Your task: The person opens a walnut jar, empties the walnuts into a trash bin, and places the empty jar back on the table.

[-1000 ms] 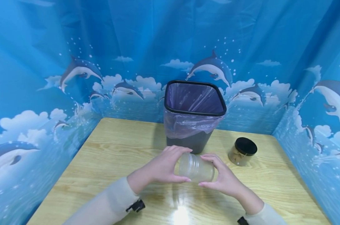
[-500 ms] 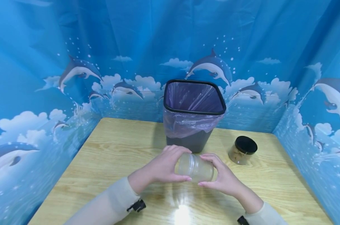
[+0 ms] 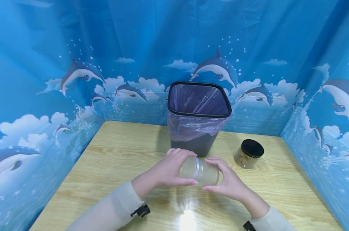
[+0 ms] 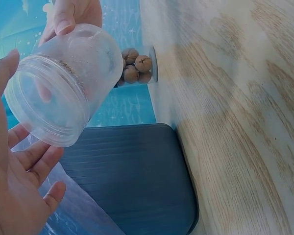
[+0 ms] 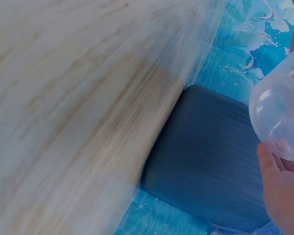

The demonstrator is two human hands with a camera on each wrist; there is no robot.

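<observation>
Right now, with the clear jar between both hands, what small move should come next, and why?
Perhaps lift the clear jar toward the bin and tip its mouth over the opening. The left hand is at its mouth end and the right hand at its base; the mouth looks uncovered, brown specks show near its neck, and the bin stands open just beyond.

table (image 3: 113,154): pale wood-grain top, glare on near side of bin | bin (image 3: 199,144): dark grey, upright, purple liner (image 3: 191,128) over rim | lidded jar (image 3: 246,159): upright, right of bin, not touching, walnuts (image 4: 131,73) inside
</observation>
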